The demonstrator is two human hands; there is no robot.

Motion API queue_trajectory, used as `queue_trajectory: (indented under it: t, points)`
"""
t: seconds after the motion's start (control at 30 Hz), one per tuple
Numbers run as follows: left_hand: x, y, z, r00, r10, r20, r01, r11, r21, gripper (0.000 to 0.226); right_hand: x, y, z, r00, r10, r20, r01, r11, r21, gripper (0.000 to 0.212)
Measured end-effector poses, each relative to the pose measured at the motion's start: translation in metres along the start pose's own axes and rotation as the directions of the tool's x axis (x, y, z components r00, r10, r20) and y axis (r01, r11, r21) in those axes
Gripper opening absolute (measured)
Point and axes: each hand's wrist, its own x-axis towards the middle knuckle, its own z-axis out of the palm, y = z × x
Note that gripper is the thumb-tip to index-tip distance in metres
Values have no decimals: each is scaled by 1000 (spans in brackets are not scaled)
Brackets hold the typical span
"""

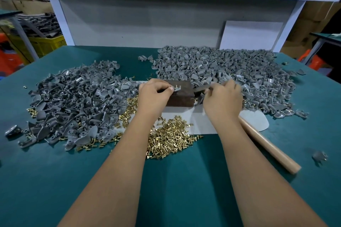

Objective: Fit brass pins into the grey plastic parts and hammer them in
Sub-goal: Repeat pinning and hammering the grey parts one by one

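A dark wooden block (pixel 181 100) stands mid-table on a white sheet (pixel 203 124). On top of the block lies one grey plastic part (pixel 176 88) with a pin standing in it, and my left hand (pixel 155 96) pinches this part at its left end. My right hand (pixel 224 100) grips a hammer (pixel 267 145) close to its head. The metal head sits just right of the block, and the wooden handle runs back to the lower right. Loose brass pins (pixel 169 138) lie heaped between my forearms.
A heap of grey parts (pixel 73 97) mixed with pins covers the left of the green table (pixel 184 190). A larger heap (pixel 221 64) fills the back right. A single grey part (pixel 320 156) lies at the right. A white board (pixel 251 35) leans on the back panel.
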Motion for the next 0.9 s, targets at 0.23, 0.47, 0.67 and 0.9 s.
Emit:
queue_trajectory:
  t: [0.23, 0.47, 0.67, 0.9]
  points:
    - [-4, 4, -1, 1000, -2, 3, 2, 999, -37, 10, -14, -35, 3, 968, -245, 43, 197, 858, 475, 37]
    - [-4, 4, 1, 999, -46, -13, 45, 997, -67, 19, 19, -42, -12, 976, -189, 113, 115, 876, 469, 21]
    - [0, 5, 3, 997, -73, -15, 71, 993, -89, 24, 57, -39, -18, 991, 127, -51, -111, 963, 244, 49]
    - [0, 10, -12, 980, -90, -179, 68, 990, -122, 25, -17, -66, -1, 947, -298, -121, 321, 900, 296, 30]
